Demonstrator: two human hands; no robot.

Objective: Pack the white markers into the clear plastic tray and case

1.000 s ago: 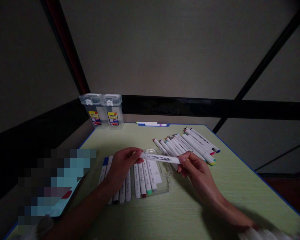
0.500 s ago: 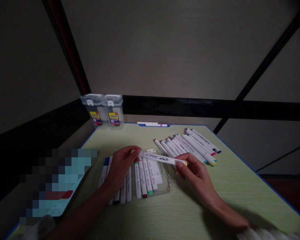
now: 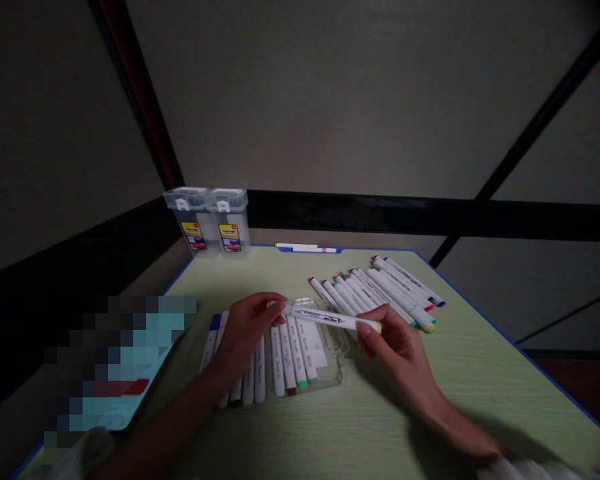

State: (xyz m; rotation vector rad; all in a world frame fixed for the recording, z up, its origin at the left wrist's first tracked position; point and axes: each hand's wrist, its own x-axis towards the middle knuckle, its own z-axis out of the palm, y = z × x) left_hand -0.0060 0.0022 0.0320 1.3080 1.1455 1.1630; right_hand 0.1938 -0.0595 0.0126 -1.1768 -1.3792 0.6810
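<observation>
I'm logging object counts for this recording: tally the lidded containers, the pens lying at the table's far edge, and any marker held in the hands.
Lidded containers: 2
Far-edge pens: 2
Held marker: 1
Total: 5

Over a flat, clear plastic case [image 3: 333,377] bearing a row of white markers [image 3: 288,360], the left grip [image 3: 247,327] and right grip [image 3: 396,343] pinch one white, yellow-ended marker [image 3: 320,316] near opposite ends. Beyond the case to the right, a loose bunch of colour-capped white markers [image 3: 391,293] lies on the pale green, blue-edged surface [image 3: 350,433]; beyond it to the left stand two lidded translucent plastic boxes [image 3: 229,223].
</observation>
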